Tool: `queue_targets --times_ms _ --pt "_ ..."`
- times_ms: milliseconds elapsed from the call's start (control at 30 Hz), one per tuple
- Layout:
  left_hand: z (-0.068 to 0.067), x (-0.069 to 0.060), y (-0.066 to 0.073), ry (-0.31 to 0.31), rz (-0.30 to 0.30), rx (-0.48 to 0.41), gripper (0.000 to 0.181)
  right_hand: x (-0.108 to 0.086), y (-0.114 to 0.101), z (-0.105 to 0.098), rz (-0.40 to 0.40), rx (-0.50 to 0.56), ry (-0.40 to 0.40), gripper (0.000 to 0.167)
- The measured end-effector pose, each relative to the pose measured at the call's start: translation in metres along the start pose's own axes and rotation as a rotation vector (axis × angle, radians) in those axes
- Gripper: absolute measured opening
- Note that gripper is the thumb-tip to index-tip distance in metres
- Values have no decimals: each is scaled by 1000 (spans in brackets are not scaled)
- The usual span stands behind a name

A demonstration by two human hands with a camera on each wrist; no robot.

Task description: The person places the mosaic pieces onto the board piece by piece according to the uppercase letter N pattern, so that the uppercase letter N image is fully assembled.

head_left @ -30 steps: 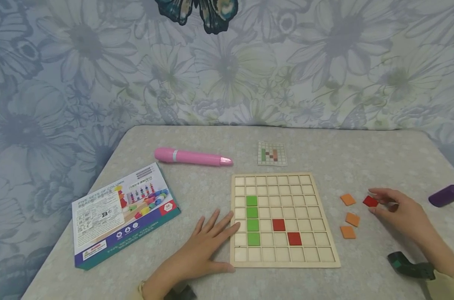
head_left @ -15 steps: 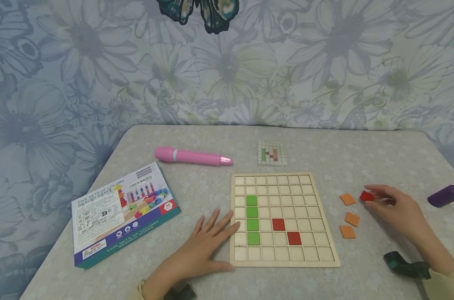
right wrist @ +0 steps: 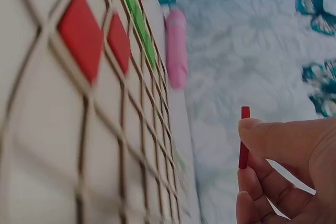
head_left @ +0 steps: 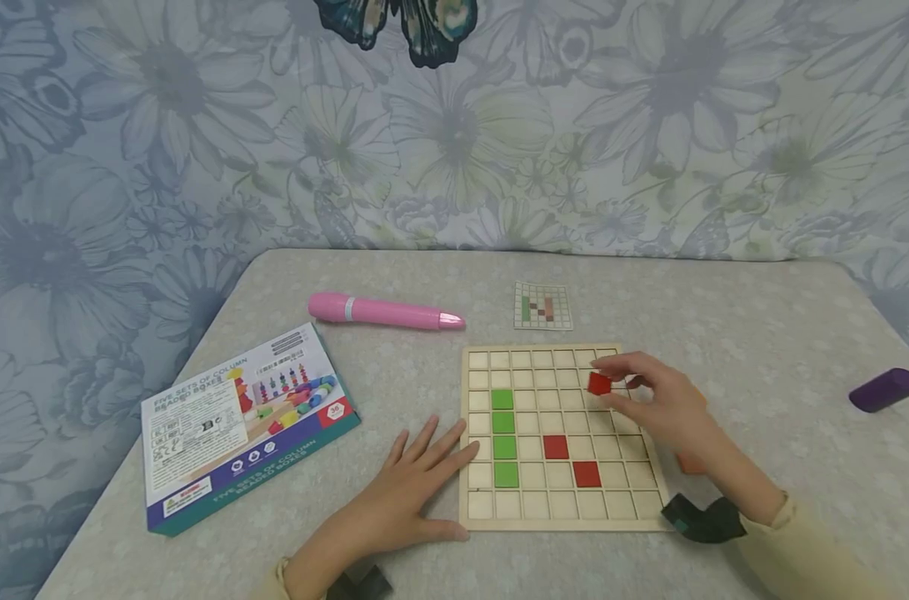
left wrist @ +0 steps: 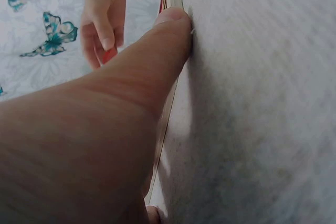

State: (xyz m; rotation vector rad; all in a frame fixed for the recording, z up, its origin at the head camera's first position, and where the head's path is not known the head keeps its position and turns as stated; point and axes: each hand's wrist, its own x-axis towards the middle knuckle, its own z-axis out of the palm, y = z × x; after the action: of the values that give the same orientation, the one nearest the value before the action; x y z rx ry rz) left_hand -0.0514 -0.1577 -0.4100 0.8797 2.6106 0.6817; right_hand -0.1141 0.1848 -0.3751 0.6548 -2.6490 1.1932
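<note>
A red tile point(head_left: 600, 383) is pinched between the thumb and fingers of my right hand point(head_left: 667, 404), over the upper right part of the wooden grid board point(head_left: 565, 526). In the right wrist view the tile point(right wrist: 244, 139) appears edge-on, apart from the board. Several green tiles point(head_left: 505, 448) form a column at the board's left, and two red tiles point(head_left: 555, 447) lie diagonally in its cells. With fingers spread, my left hand point(head_left: 402, 500) rests at the board's left edge, its thumb touching the lower left corner.
Behind the board lies a small pattern card point(head_left: 543, 306). A pink pen-shaped object point(head_left: 387, 312) and a printed box point(head_left: 247, 425) are at the left, a purple object point(head_left: 885, 390) at the far right. My right forearm mostly covers the orange tiles point(head_left: 691, 464).
My right hand has carried the red tile leftward from beside the orange tiles to above the board. The left hand has stayed in place.
</note>
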Motion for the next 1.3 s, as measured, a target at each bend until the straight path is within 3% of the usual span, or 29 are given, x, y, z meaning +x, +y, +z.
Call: queue_targets --times_ms 133,300,467,733,867,1033,1167,1300 --pt "0 0 -2 3 4 3 90 10 -11 33 -1 86 -97 38" --pt "1 0 -2 1 -5 14 90 15 -19 60 82 134 -191 34" --pt "0 1 -1 -6 -10 3 90 16 -21 70 84 85 -248 35" --pt "-1 1 -1 0 -8 6 89 18 -24 71 30 56 -254 36" --pt "0 0 -1 0 1 5 89 15 -26 68 36 55 -258 31" --pt "-1 0 0 9 5 8 89 11 -25 52 23 126 -261 28" --pt "-1 1 -1 19 11 8 88 -4 -15 25 -21 150 -182 29" --pt "0 1 -2 17 10 6 89 -27 1 -9 -19 82 -100 33"
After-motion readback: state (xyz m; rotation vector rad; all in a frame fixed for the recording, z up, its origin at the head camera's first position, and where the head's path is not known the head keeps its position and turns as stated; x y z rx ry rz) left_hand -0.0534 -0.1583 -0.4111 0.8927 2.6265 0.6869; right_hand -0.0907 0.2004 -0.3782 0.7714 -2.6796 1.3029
